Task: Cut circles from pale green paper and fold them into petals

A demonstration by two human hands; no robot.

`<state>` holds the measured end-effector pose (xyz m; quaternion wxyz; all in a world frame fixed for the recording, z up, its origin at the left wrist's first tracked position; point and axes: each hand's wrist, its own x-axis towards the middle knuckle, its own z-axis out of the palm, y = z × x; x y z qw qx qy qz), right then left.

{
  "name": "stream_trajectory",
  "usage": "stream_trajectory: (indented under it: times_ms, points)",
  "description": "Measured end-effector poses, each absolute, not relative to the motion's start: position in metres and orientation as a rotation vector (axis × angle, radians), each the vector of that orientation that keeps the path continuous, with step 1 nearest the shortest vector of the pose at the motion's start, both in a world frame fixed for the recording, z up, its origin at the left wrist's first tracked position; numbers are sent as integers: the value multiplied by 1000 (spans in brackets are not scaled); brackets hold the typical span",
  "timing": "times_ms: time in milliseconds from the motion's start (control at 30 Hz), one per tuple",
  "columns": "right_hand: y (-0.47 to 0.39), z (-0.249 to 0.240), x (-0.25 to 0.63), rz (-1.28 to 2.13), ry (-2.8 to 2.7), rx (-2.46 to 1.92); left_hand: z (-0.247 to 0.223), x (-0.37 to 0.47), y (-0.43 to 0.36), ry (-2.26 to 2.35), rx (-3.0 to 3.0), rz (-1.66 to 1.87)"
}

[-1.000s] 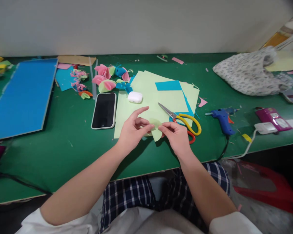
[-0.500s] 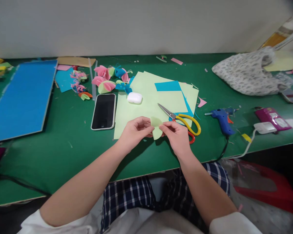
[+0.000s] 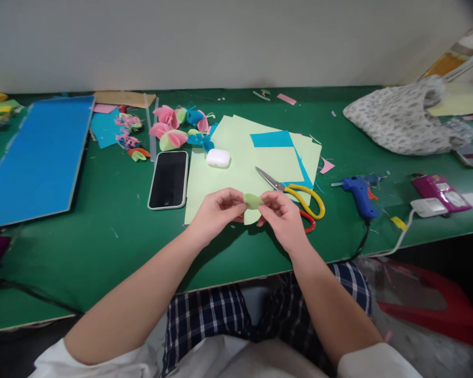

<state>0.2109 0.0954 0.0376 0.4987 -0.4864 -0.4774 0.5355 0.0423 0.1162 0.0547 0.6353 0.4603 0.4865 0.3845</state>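
Between my two hands is a small light-green paper piece with rounded, petal-like parts, one above the other. My left hand pinches its left side, and my right hand pinches its right side. Both are closed, held over the front edge of the pale green paper sheets. Scissors with yellow and red handles lie just beyond my right hand, blades partly apart. A blue paper scrap rests on the sheets, as does a white earbud case.
Left of the sheets lies a phone, with pink, green and blue paper flowers behind it. A blue board covers the far left. On the right are a blue glue gun, a purple device with white plugs, and a patterned cloth.
The upper part of the green paper piece has tipped down and looks flatter. My right fingers have shifted slightly on it. Both hands keep their hold.
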Motion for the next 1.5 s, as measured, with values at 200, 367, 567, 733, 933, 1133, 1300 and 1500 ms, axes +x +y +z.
stream_trajectory:
  times_ms: [200,367,567,733,933,1133,1300,1500]
  points:
    - [94,34,212,1190,-1198,-1195,58,40,114,1012,908,787]
    - [90,34,210,902,-1409,-1278,61,40,113,966,861,673]
    - [88,35,207,802,-1479,-1275,58,42,113,984,946,697]
    - [89,35,210,940,-1387,-1256,54,42,112,1160,1184,871]
    - [94,33,209,955,-1407,-1253,46,39,108,1272,1818,880]
    - [95,29,211,978,-1384,-1257,44,38,108,1241,1816,893]
    - [95,29,212,1054,-1307,-1271,52,39,108,1242,1675,888]
    - [94,32,213,1035,-1314,-1261,51,40,110,1252,1637,895]
